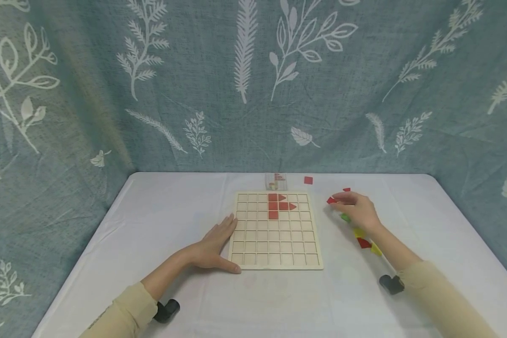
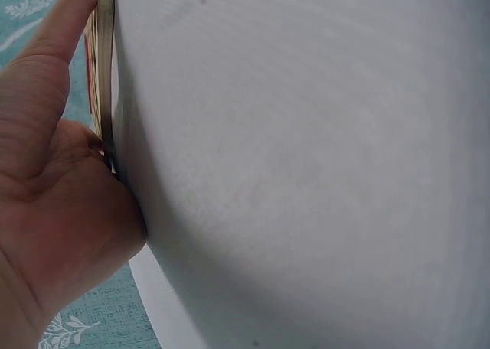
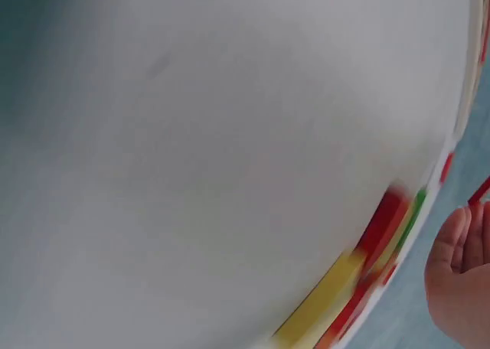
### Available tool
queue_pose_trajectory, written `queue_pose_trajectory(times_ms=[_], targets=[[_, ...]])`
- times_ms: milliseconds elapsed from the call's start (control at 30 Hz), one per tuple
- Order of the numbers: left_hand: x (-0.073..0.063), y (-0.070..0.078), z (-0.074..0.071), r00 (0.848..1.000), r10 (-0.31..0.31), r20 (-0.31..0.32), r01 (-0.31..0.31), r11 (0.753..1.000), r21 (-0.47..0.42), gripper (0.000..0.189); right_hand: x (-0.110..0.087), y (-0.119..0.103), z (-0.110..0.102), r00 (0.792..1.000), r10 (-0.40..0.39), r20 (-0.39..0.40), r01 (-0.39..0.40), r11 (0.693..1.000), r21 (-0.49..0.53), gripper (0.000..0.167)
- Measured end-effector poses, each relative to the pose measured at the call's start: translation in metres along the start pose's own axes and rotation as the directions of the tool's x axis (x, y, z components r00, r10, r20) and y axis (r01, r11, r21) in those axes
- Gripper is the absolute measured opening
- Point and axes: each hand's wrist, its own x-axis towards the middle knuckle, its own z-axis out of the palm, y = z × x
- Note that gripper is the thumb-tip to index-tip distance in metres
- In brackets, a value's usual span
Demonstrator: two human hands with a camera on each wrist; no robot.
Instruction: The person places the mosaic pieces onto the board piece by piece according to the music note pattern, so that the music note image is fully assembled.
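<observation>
In the head view, the board (image 1: 275, 236) lies on the table (image 1: 177, 199), red pieces (image 1: 273, 206) set in its twelve o'clock part. The left hand (image 1: 213, 244) rests against it between eight and nine o'clock, fingers straight, thumb spread apart from them. At two to three o'clock, beside the board, the right hand (image 1: 359, 209) pinches a red tile (image 1: 331, 200). Just past twelve is a card (image 1: 276, 182); at one, a red square (image 1: 308, 180); about three, a green piece (image 1: 345, 217) and yellow pieces (image 1: 376, 249).

In the left wrist view, the left hand is at nine o'clock, beside the board's edge.

In the right wrist view, the right hand is at four o'clock, red tile at its fingertips; loose pieces blur at five.
</observation>
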Motion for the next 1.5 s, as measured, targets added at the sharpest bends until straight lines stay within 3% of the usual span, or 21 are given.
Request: queue_pose_trajectory(times_ms=[400, 600, 833, 1000, 1100, 1200, 1333, 1500], targets=[[-0.002, 0.001, -0.001, 1.000, 0.018, -0.007, -0.018, 1.000, -0.005, 0.128, -0.003, -0.031, 0.047, 0.992, -0.092, 0.083, 0.093, 0.996, -0.003, 0.035], [-0.003, 0.002, -0.001, 1.000, 0.022, -0.008, -0.022, 1.000, -0.013, 0.127, -0.004, -0.047, 0.068, 0.977, -0.155, 0.145, 0.158, 0.987, -0.009, 0.029], [-0.002, 0.001, -0.001, 1.000, 0.015, -0.008, -0.015, 1.000, -0.004, 0.127, -0.002, -0.056, 0.083, 0.925, -0.309, 0.220, 0.327, 0.944, -0.049, 0.018], [-0.003, -0.002, -0.001, 0.999, 0.045, -0.012, -0.045, 0.999, -0.014, 0.127, 0.002, -0.057, 0.089, 0.886, -0.409, 0.218, 0.435, 0.896, -0.089, 0.016], [-0.003, -0.002, -0.002, 0.998, 0.057, -0.011, -0.057, 0.998, -0.024, 0.127, 0.004, -0.058, 0.090, 0.865, -0.454, 0.211, 0.481, 0.871, -0.096, 0.012], [-0.002, -0.003, -0.001, 0.998, 0.058, -0.008, -0.058, 0.998, -0.019, 0.127, 0.006, -0.058, 0.090, 0.857, -0.466, 0.220, 0.492, 0.867, -0.082, 0.010], [-0.001, -0.004, -0.001, 0.998, 0.060, -0.009, -0.060, 0.998, -0.022, 0.128, 0.007, -0.060, 0.090, 0.870, -0.435, 0.232, 0.458, 0.887, -0.057, 0.009], [0.000, -0.004, 0.000, 0.999, 0.045, -0.002, -0.045, 0.999, -0.021, 0.128, 0.007, -0.060, 0.083, 0.929, -0.306, 0.209, 0.317, 0.948, -0.020, 0.011]])
